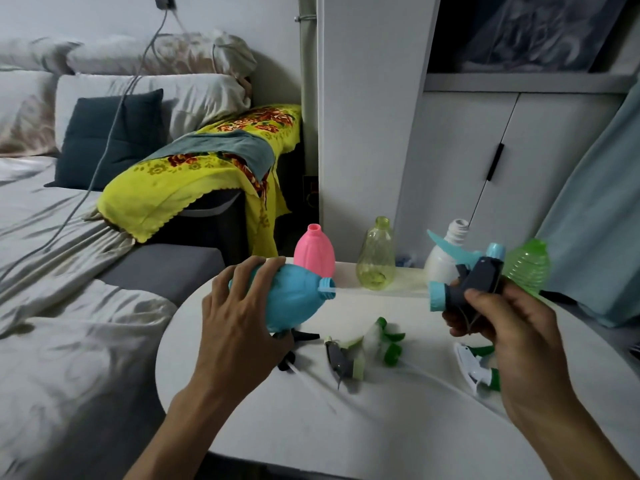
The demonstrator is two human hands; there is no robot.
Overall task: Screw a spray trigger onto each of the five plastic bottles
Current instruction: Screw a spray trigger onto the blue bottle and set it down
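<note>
The blue bottle (pixel 294 299) lies on its side above the white table (pixel 398 427), its threaded neck open and turned toward the right, a thin clear tube at its mouth. The left hand (pixel 239 320) grips its round body, fingers curled over the top. The right hand (pixel 498 317) clasps a spray trigger (pixel 467 278) with a dark grey body, a blue screw collar facing the bottle and a blue lever sticking up; collar and neck are apart, roughly level with each other.

Below the hands, loose triggers lie on the table: a black one (pixel 294 348) partly hidden under the blue bottle, a grey and pale green one (pixel 343 358), a white and green one (pixel 384 341), and another white and green one (pixel 478 368) near the right wrist. Their thin tubes trail over the tabletop.

At the table's far edge stand four uncapped bottles: a pink ribbed one (pixel 314 251), a clear yellow-green one (pixel 376 258), a white one (pixel 446 251) behind the held trigger, and a ridged green one (pixel 528 265).

The table is smooth, with a rounded left end. To its left is a grey sofa with rumpled pale sheets (pixel 69 306), a dark cushion (pixel 107 140) and a yellow flowered cloth (pixel 194 174) draped over its arm. White cupboard doors (pixel 485 161) stand behind, a pale blue curtain (pixel 602 220) at the right.
</note>
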